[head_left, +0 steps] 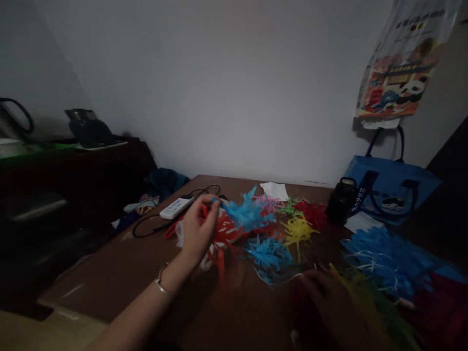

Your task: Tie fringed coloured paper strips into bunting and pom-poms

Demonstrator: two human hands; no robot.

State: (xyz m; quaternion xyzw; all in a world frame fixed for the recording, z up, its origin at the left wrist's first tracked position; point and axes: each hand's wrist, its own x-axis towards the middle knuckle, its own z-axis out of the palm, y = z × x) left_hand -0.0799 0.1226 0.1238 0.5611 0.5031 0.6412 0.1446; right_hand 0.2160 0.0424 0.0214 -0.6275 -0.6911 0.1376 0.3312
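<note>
My left hand (pixel 200 222), with a bracelet on its wrist, pinches the twisted end of a blue fringed tassel (pixel 248 212). Its strips fan out to the right, above the table. At the lower right, my right hand (pixel 329 295) is dim, its thumb and finger pressed on the end of a thin white string (pixel 281 282). That string curves left beneath a second blue tassel (pixel 269 253) on the table; whether they are joined I cannot tell. Red fringe strips (pixel 224 231) lie just behind and below my left hand.
Yellow fringe (pixel 298 230), pink fringe (pixel 268 204) and red fringe (pixel 310 212) lie on the brown table (pixel 120 282). A white power strip (pixel 176 207) is at left. A black bottle (pixel 341 201), a blue bag (pixel 393 183) and a blue fringe heap (pixel 387 261) stand right.
</note>
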